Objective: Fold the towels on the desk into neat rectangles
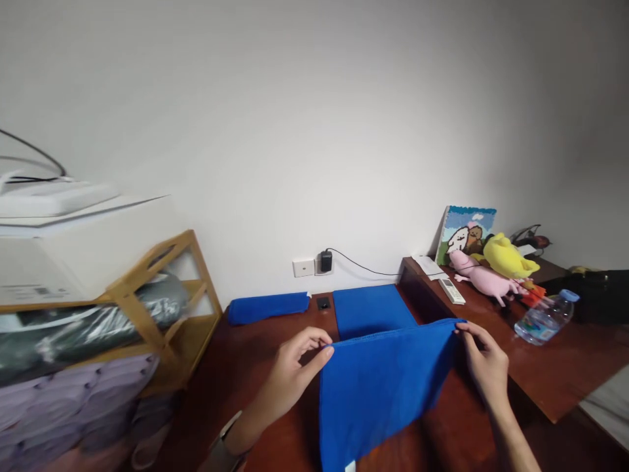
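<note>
A blue cloth (383, 387) hangs upright between my hands above the brown table (216, 393), a small white tag at its lower left. My left hand (295, 367) pinches its upper left corner between thumb and fingers. At the upper right corner, my right hand (484, 357) is closed on the edge in the same way. Behind it a second blue cloth (371, 307) lies flat on the table, partly hidden by the held one. Further left, a folded blue cloth (268, 307) lies along the wall.
A raised brown surface (584, 367) at right holds a water bottle (545, 319), pink plush toy (484, 278), yellow plush (508, 257), white remote (452, 292) and picture (464, 229). A wooden rack (132, 288) stands left. A black charger (325, 261) is plugged into the wall.
</note>
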A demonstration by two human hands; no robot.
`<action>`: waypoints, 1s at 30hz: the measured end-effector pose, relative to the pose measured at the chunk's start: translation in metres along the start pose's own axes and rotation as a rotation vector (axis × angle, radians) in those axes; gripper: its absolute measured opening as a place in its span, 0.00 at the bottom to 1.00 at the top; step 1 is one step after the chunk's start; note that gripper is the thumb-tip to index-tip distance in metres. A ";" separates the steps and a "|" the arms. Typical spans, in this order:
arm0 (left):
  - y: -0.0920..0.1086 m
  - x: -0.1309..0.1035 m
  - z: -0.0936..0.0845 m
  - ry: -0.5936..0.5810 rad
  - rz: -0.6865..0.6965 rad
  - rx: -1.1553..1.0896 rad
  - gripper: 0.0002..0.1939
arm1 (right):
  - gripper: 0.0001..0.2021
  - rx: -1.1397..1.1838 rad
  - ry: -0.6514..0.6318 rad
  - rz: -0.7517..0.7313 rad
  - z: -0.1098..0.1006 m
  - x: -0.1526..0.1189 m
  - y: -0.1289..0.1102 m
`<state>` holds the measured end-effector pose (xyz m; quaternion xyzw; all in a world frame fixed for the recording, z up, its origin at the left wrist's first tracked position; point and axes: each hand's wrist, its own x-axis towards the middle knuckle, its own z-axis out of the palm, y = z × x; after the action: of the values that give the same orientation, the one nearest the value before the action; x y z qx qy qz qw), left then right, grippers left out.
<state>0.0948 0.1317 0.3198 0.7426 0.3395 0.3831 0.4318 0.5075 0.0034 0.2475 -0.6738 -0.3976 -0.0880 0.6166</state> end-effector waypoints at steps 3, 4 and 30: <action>-0.025 0.058 0.017 0.031 0.032 -0.067 0.16 | 0.20 -0.025 0.020 0.002 0.040 0.048 0.030; -0.038 0.083 0.022 0.048 0.044 -0.085 0.16 | 0.20 -0.037 0.009 0.006 0.058 0.066 0.040; -0.326 0.146 0.089 0.067 0.136 0.809 0.24 | 0.32 -0.736 -0.435 -0.019 0.143 -0.044 0.231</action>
<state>0.1839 0.3489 0.0364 0.8604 0.4267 0.2705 0.0672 0.5742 0.1313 0.0127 -0.8481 -0.4665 -0.0857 0.2360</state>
